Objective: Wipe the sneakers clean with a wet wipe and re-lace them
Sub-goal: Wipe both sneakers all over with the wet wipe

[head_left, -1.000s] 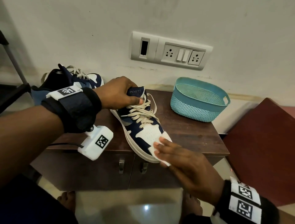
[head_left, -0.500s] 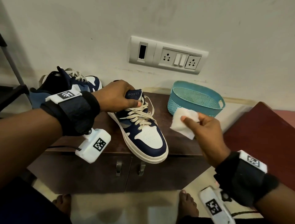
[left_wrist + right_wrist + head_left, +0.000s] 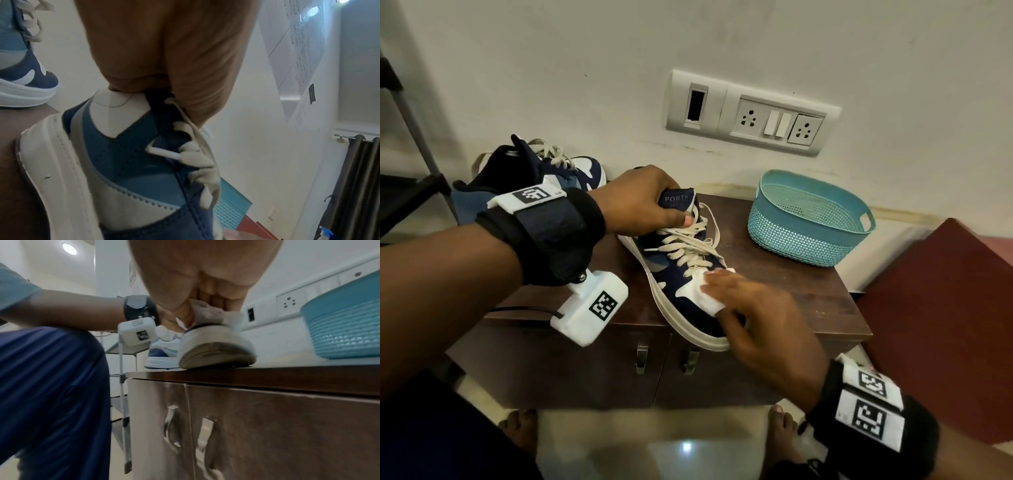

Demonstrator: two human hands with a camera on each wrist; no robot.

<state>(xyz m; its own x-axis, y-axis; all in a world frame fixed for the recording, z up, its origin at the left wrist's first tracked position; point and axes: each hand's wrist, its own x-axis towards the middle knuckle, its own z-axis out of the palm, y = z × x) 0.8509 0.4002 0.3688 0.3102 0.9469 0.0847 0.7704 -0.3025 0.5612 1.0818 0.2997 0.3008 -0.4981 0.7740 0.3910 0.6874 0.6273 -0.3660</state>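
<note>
Your left hand [image 3: 640, 202] grips the navy tongue of the near sneaker [image 3: 671, 270], thumb curled over the front beside a label reading "PORTS". That sneaker sits on the dark wooden desk [image 3: 808, 291] with its toe pointing toward you and reaching the front edge. Its upper is a patchwork of navy, mid-blue, grey and white panels over a thick off-white sole; in the left wrist view the sole wall [image 3: 51, 162] shows stitching and a few small dark scuffs. The cream laces [image 3: 688, 246] are threaded through the eyelets, with loose ends trailing to the far side.

Your right hand [image 3: 753, 315] lies over the toe, fingers fairly straight, pressing a white wet wipe [image 3: 702, 294] onto the white toe panel. From the right wrist view the wipe [image 3: 211, 313] is bunched under your fingers [image 3: 209, 296], with your thumb curled against its near side, and the toe's underside looks grey and worn.

The second sneaker [image 3: 534, 171], in matching colours and also laced, stands at the back left of the desk near the wall. A teal perforated basket [image 3: 808, 233] stands at the back right, well apart from the near sneaker. A white switch-and-socket panel [image 3: 753, 113] is on the wall above.
</note>
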